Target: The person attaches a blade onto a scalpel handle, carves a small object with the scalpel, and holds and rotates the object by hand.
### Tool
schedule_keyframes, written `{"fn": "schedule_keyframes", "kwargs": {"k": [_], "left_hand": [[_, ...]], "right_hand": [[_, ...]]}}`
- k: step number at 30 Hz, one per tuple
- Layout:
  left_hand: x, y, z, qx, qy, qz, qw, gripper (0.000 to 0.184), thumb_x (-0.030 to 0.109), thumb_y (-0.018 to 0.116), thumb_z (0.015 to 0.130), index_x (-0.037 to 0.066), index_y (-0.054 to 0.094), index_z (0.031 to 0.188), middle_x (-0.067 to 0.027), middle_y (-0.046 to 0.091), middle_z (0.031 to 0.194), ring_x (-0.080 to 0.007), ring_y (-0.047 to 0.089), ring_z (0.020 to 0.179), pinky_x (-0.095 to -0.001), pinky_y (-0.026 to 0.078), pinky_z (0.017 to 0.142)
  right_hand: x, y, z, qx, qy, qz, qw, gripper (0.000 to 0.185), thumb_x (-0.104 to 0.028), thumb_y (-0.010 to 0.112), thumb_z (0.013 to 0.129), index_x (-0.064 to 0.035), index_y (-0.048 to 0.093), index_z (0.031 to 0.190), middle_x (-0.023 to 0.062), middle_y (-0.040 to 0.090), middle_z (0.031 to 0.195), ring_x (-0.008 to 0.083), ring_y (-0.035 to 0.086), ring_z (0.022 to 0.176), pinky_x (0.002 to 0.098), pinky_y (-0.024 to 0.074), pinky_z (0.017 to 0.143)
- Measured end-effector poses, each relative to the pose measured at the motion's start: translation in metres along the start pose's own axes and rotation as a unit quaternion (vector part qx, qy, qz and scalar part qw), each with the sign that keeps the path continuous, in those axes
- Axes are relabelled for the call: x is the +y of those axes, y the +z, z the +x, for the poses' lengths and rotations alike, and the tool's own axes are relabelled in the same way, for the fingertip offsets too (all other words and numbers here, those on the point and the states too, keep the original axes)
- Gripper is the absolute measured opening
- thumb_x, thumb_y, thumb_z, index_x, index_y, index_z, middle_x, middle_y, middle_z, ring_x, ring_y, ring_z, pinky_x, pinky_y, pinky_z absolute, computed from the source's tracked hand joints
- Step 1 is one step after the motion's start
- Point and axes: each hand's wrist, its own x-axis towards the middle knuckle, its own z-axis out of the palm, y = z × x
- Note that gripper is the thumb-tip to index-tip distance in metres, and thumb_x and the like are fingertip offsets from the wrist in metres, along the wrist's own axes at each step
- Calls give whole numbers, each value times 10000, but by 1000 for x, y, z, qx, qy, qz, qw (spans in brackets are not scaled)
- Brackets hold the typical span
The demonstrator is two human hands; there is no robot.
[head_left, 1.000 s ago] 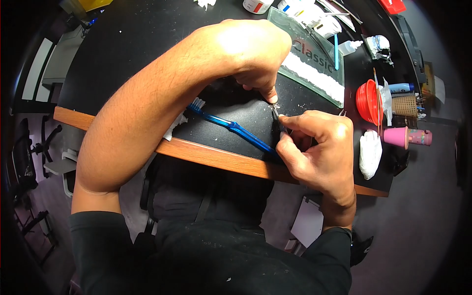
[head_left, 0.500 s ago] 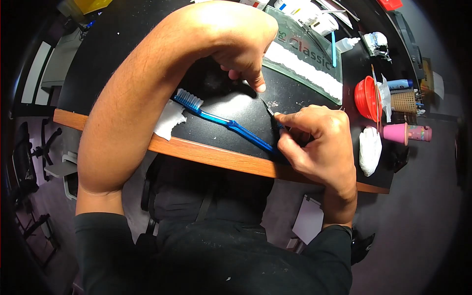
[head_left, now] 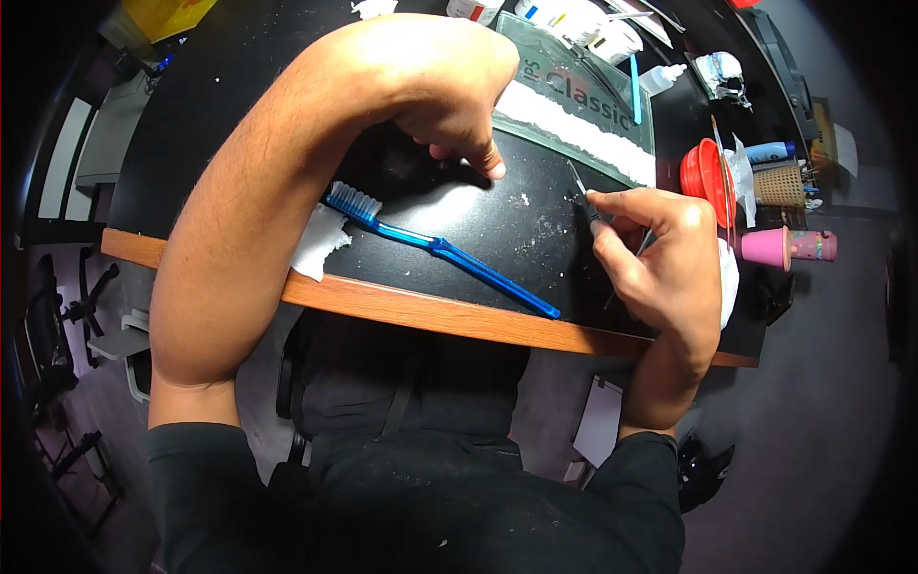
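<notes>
My left hand [head_left: 457,117] is bent at the wrist above the black tabletop, thumb pointing down and fingers curled under. What its fingers hold, if anything, is hidden. My right hand [head_left: 665,244] pinches a thin, fine-tipped tool [head_left: 580,185] with a pale metal part near its dark point; it may be a fine brush. The tip points up and left, over the table and apart from my left hand. Between the hands and the table's front edge lies a blue toothbrush [head_left: 478,269], bristles to the left. A glass slab [head_left: 612,91] lettered "IPS Classic" carries a strip of white paste or powder [head_left: 574,129].
White tissue [head_left: 320,241] lies under my left forearm. A red bowl [head_left: 705,182], a pink cup [head_left: 765,247] and a woven holder [head_left: 779,188] stand at right. White jars [head_left: 612,43] and a dropper bottle [head_left: 662,78] stand at the back. A wooden edge [head_left: 430,311] borders the table.
My right hand has moved right with the thin tool, away from my left hand and the toothbrush, whose handle end now shows. My left hand has barely shifted.
</notes>
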Motion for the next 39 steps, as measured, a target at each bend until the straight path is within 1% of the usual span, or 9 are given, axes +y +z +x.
{"fn": "schedule_keyframes", "kwargs": {"k": [1, 4, 7, 10, 14, 17, 25, 35, 39], "left_hand": [[0, 3, 0, 12, -1, 5, 1000, 408, 349, 912, 805, -30, 765, 765, -132, 730, 672, -235, 722, 617, -361, 568, 607], [-1, 5, 3, 14, -14, 3, 1000, 432, 365, 892, 840, -48, 772, 797, -164, 731, 689, -259, 724, 624, -367, 574, 617], [2, 3, 2, 16, -27, 14, 999, 454, 378, 874, 862, -60, 772, 806, -177, 726, 690, -271, 721, 624, -372, 575, 621], [3, 4, 3, 4, -40, 9, 999, 459, 386, 863, 870, -60, 773, 811, -184, 723, 689, -279, 722, 629, -377, 575, 621], [1, 3, 2, 9, -16, 3, 1000, 448, 373, 870, 861, -60, 769, 808, -195, 721, 697, -296, 722, 638, -383, 576, 622], [2, 1, 2, 0, -6, -2, 1000, 437, 361, 878, 848, -61, 769, 826, -209, 728, 726, -310, 728, 665, -390, 580, 637], [4, 8, 3, 7, 2, 1, 1000, 441, 360, 901, 804, -56, 772, 863, -225, 750, 799, -344, 749, 752, -403, 595, 693], [5, 15, 8, 14, -11, 5, 1000, 471, 384, 898, 796, -61, 765, 871, -235, 753, 821, -360, 758, 785, -415, 604, 725], [7, 13, 7, 17, -9, 12, 1000, 474, 386, 898, 798, -62, 764, 880, -236, 754, 832, -359, 761, 794, -414, 606, 731]], "right_hand": [[2, -2, 0, -7, 20, -6, 1000, 249, -27, 737, 766, 28, 806, 999, 187, 759, 775, 241, 758, 659, 336, 591, 638], [7, 2, 0, 4, 6, -23, 1000, 252, -26, 741, 765, 31, 804, 1003, 200, 756, 781, 281, 762, 674, 349, 596, 656], [7, 3, -1, -11, -7, -24, 1000, 259, -26, 751, 754, 33, 801, 1000, 209, 750, 782, 318, 753, 674, 363, 596, 668], [-1, 3, -1, -39, -31, -10, 999, 243, -23, 756, 739, 29, 801, 972, 194, 738, 759, 317, 744, 669, 375, 588, 662], [-7, 9, -1, -59, -85, 22, 994, 186, -22, 747, 734, 14, 791, 911, 156, 699, 706, 295, 721, 652, 384, 558, 622], [-11, 10, 0, -60, -108, 17, 992, 187, -24, 747, 731, 13, 789, 909, 146, 690, 689, 291, 711, 646, 383, 555, 621], [-10, 13, -1, -33, -93, 19, 995, 197, -22, 755, 726, 6, 786, 919, 124, 700, 706, 262, 710, 644, 359, 549, 614], [-11, 15, -3, -47, -78, 6, 996, 247, -33, 763, 747, -23, 798, 991, 120, 722, 744, 249, 720, 642, 345, 560, 606], [-16, 12, -7, -49, -58, -15, 997, 275, -48, 789, 761, -36, 793, 1036, 106, 713, 736, 257, 718, 655, 364, 558, 614]]}}
